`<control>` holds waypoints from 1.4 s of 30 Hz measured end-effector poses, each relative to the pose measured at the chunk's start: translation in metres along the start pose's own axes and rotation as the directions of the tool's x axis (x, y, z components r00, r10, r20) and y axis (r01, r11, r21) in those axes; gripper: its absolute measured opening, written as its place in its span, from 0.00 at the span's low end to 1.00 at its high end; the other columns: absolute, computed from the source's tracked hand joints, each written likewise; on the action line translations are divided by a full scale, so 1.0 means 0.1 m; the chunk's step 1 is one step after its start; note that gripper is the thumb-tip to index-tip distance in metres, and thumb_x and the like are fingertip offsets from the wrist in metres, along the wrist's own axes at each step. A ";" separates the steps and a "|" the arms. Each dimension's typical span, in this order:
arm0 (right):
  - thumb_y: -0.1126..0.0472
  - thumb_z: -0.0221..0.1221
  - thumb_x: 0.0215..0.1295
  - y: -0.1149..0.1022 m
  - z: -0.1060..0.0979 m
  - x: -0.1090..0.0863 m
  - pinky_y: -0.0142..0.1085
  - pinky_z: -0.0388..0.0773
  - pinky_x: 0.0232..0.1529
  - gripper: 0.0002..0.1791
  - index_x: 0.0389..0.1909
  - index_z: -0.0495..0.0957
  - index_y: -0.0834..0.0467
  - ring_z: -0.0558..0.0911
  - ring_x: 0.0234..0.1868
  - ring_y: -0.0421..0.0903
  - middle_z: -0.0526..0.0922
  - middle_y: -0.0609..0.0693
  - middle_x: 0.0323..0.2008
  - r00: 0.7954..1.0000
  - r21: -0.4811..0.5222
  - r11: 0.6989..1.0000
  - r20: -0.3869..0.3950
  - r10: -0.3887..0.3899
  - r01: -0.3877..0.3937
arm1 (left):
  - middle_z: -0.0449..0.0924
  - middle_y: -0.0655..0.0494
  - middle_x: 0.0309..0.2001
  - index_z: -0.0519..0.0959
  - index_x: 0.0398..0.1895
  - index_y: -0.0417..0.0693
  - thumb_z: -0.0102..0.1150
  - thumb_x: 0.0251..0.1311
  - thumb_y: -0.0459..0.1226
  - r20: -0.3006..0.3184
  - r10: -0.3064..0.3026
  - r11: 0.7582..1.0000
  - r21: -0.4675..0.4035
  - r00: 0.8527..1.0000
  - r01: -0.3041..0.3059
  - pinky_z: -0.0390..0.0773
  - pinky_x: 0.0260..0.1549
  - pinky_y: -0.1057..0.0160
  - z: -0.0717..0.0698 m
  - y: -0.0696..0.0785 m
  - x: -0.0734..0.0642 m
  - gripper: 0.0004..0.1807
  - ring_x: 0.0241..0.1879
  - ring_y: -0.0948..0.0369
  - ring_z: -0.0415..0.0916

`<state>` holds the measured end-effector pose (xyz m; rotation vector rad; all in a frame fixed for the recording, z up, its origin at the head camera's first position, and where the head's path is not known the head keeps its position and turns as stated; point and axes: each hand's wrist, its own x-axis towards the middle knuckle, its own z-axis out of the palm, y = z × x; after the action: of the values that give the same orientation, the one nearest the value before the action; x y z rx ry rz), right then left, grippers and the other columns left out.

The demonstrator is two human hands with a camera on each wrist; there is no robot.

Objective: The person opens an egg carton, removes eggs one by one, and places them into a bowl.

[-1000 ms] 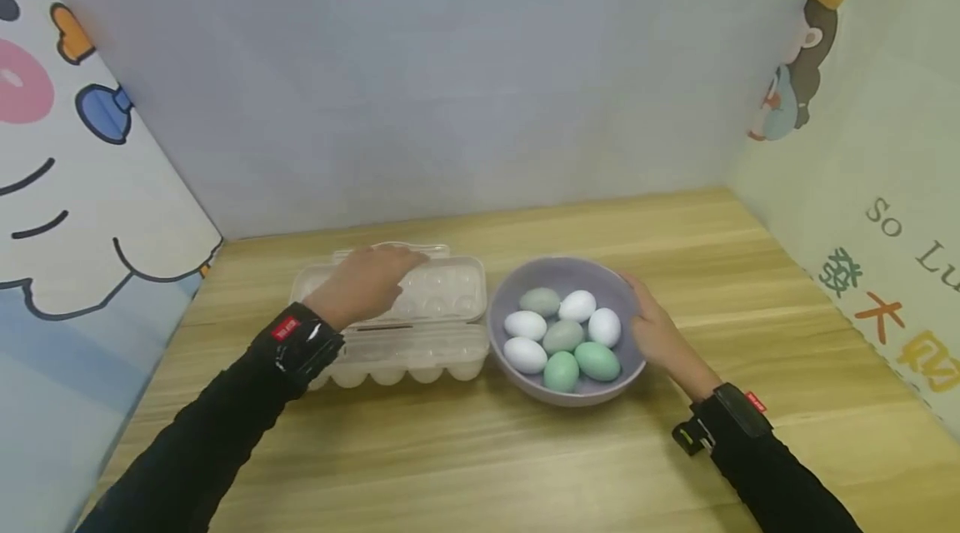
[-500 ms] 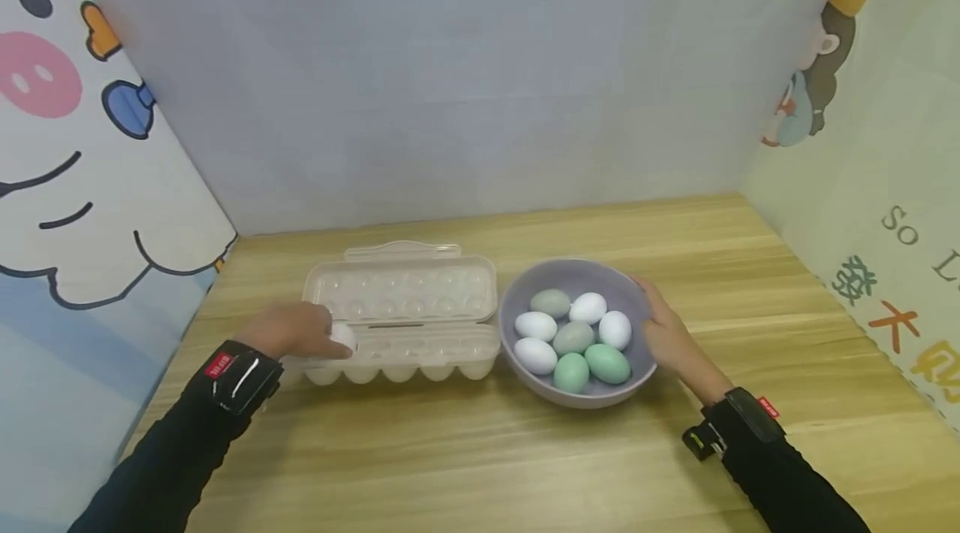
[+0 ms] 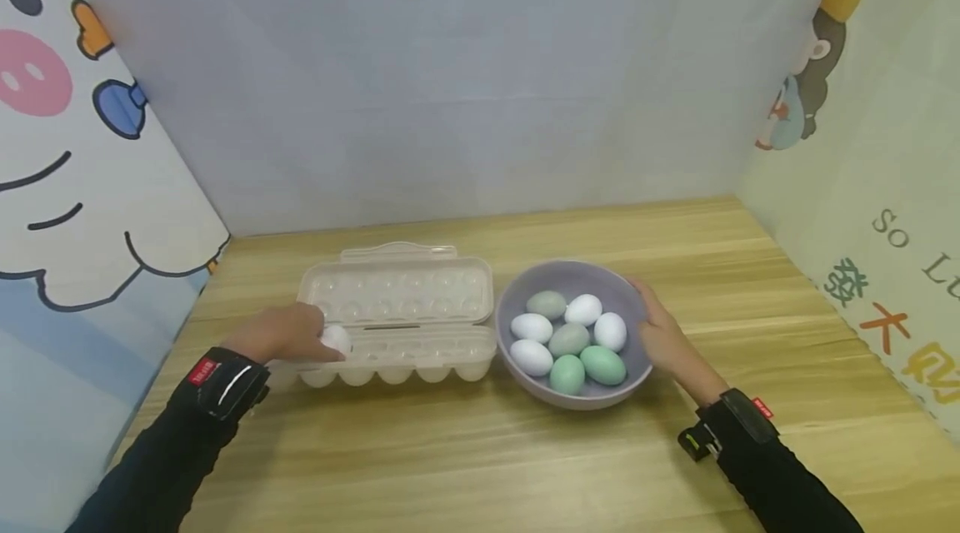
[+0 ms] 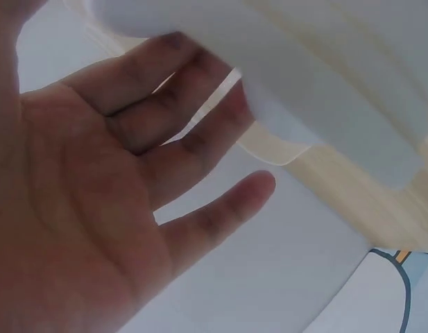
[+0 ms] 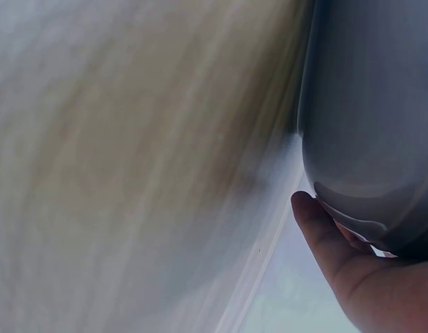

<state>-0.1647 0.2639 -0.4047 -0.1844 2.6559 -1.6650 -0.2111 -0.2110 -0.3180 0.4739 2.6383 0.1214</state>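
A white egg [image 3: 336,340] is pinched by my left hand [image 3: 281,333] at the left end of the clear plastic egg carton [image 3: 423,343]. The carton lies unfolded, its lid [image 3: 397,287] flat on the far side. In the left wrist view, my left fingers [image 4: 193,146] reach under a pale, blurred carton edge; the egg cannot be made out there. My right hand [image 3: 663,341] grips the right rim of a grey-purple bowl [image 3: 570,401]. Several white, grey-green and mint green eggs [image 3: 568,341] lie in the bowl. Up close, the right fingers press the bowl's outer wall [image 5: 373,104].
Carton and bowl stand side by side on a wood-grain table [image 3: 420,458]. A plain pale wall panel [image 3: 465,83] rises behind. Cartoon-printed panels flank it, one at the left [image 3: 97,183] and one at the right [image 3: 862,183].
My left hand has moved from over the carton's lid, left and nearer, to the near row's left end. The egg in its fingers has come into sight. The right hand stays at the bowl.
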 end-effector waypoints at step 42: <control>0.77 0.35 0.50 0.03 0.01 0.02 0.62 0.58 0.54 0.38 0.67 0.45 0.57 0.54 0.62 0.66 0.49 0.63 0.66 1.000 -0.021 1.000 -0.006 -0.012 0.012 | 0.73 0.64 0.33 0.75 0.39 0.53 0.64 0.43 0.42 -0.469 0.645 0.716 0.095 0.604 -0.691 0.72 0.32 0.68 -0.09 1.40 0.55 0.17 0.32 0.66 0.69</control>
<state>-0.1669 0.2643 -0.4073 -0.1964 2.6835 -1.6439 -0.2178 -0.0612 -0.3107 1.5760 2.7179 0.6821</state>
